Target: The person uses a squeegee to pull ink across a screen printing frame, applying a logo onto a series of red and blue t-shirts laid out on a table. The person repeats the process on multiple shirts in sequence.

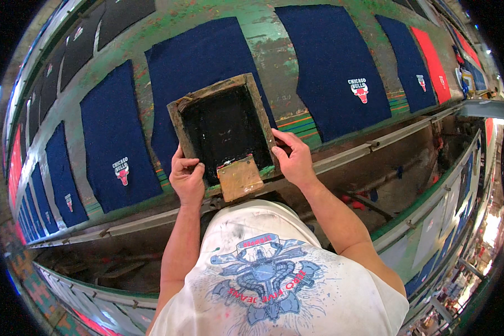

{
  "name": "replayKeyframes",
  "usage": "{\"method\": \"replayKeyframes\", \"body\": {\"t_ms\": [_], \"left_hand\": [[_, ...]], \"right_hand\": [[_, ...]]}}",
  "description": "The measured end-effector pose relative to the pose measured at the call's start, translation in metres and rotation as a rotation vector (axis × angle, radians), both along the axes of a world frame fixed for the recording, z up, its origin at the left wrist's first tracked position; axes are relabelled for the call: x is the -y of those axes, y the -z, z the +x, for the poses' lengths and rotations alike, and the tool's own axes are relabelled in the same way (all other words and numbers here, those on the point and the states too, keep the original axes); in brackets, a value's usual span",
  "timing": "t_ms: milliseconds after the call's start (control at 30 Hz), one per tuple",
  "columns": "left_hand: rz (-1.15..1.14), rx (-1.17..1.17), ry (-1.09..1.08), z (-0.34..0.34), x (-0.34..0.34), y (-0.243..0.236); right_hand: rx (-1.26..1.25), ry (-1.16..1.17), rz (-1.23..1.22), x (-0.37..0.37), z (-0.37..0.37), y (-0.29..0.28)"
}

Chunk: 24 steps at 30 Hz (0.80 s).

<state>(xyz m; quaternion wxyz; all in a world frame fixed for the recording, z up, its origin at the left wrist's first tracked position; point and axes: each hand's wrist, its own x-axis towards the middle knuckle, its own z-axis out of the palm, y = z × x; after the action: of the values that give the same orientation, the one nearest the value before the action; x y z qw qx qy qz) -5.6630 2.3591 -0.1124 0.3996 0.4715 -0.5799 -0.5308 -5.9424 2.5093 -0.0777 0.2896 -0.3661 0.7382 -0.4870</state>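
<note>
Both my hands hold a wooden screen-printing frame (213,89) with black ink across its mesh. My left hand (186,178) grips the lower left edge, fingers curled at the side rail. On the right rail, my right hand (294,159) is closed with thumb and fingers at the edge. A tan flat block (239,179), perhaps a squeegee, rests at the near end of the frame, touched by neither hand. Beneath the frame lies a navy fabric panel (201,53), partly covered. Whether the frame touches the fabric I cannot tell.
Navy panels with a printed bull-head emblem lie left (120,129) and right (341,73) on the long green table (269,45). A metal rail (347,155) runs along its near edge. Black panels (81,47) lie far left, a red panel (431,64) far right. Another table (431,215) stands behind me.
</note>
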Motion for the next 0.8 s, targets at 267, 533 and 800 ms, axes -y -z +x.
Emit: {"method": "replayKeyframes", "body": {"t_ms": [267, 533, 800], "left_hand": [[-0.514, 0.626, 0.195, 0.003, 0.007, -0.041], [-0.76, 0.822, 0.354, 0.01, 0.023, -0.062], [-0.761, 0.793, 0.382, 0.014, 0.027, -0.063]], "right_hand": [[0.052, 0.002, -0.008, 0.0, -0.003, 0.004], [0.103, -0.004, 0.11, 0.007, -0.008, 0.001], [-0.603, -0.286, -0.086, -0.007, 0.042, -0.066]]}}
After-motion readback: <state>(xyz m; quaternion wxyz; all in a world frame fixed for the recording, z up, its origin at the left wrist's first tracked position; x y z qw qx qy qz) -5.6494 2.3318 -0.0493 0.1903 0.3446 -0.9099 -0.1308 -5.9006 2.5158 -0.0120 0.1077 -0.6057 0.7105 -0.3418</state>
